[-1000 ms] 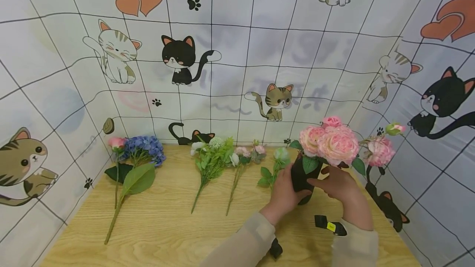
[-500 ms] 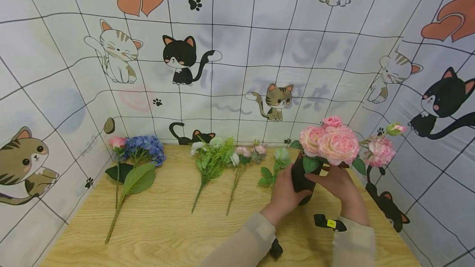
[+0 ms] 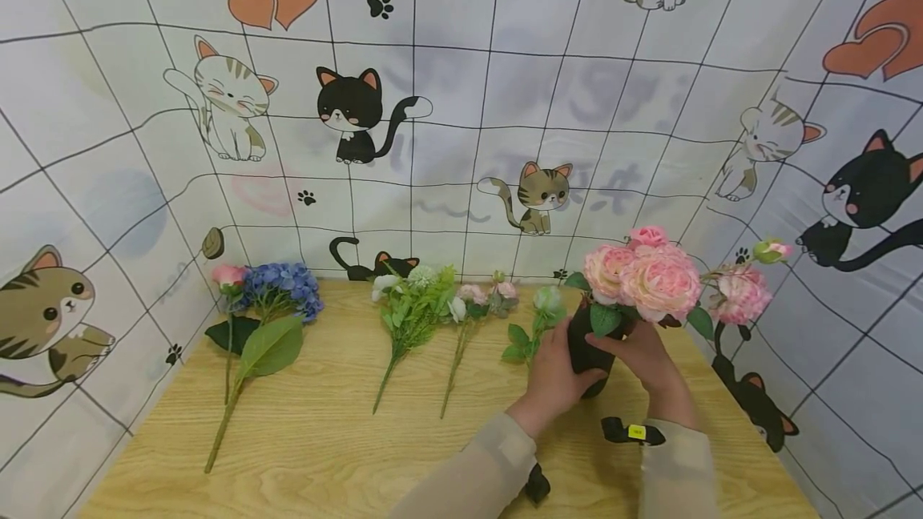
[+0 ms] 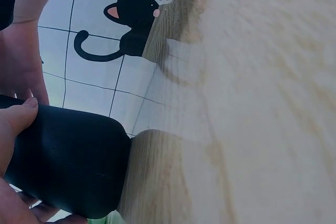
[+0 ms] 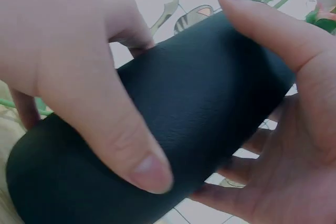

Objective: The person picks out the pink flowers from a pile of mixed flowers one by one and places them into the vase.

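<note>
A black vase [image 3: 586,355] holding pink peonies [image 3: 659,282] with green leaves leans slightly at the right of the table. My left hand [image 3: 554,381] grips the vase's lower left side, thumb across its front. From the right, my right hand [image 3: 651,359] holds it higher up, just under the blooms; in the right wrist view its thumb [image 5: 273,32] lies along the dark wall and its fingers reach behind. The left wrist view shows the rounded base of the vase [image 4: 73,156] near the wooden surface. The stems inside are hidden.
Loose flowers lie along the back of the wooden table [image 3: 324,455]: a blue hydrangea [image 3: 281,291], a pink bud [image 3: 227,277], a green and white spray [image 3: 411,311], a pale pink stem [image 3: 461,343] and a white rose [image 3: 548,300]. A cat-printed cloth [image 3: 447,102] surrounds the table.
My right hand has shifted left and closed in around the upper part of the vase, its thumb sliding higher. The left hand and the vase stay almost in place.
</note>
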### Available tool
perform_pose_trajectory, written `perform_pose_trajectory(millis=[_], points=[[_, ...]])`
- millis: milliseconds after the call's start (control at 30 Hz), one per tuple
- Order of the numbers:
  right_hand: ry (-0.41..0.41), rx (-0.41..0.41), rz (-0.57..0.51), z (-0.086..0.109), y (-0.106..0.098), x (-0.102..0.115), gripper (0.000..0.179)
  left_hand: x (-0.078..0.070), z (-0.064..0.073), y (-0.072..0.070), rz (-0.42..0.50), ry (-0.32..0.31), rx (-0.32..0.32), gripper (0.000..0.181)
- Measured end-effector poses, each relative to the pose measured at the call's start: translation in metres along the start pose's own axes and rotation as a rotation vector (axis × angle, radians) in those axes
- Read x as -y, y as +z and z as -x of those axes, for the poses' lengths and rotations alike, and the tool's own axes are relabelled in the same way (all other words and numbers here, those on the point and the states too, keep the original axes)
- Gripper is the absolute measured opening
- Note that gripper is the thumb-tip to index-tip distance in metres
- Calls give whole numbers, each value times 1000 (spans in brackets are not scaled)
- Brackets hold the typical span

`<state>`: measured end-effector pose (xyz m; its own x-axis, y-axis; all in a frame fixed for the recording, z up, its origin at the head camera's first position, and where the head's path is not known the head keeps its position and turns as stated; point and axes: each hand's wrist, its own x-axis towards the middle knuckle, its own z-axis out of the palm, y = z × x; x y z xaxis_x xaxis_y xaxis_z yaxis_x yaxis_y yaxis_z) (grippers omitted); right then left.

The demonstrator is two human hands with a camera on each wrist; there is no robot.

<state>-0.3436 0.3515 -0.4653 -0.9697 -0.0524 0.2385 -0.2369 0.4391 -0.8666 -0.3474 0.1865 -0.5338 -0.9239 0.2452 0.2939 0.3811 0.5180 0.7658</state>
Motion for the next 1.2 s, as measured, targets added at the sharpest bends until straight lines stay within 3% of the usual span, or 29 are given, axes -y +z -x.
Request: perform_pose_trajectory(millis=[500,933,1200], points=[[24,-125,-203,-5,21,-6,88,3,0,-2,-2,30,-15,93],[18,-139,-265,-6,23,-11,88,2,-2,-1,1,13,-4,93],[57,-144,-247,-5,25,-10,88,1,1,-2,1,21,-8,94]])
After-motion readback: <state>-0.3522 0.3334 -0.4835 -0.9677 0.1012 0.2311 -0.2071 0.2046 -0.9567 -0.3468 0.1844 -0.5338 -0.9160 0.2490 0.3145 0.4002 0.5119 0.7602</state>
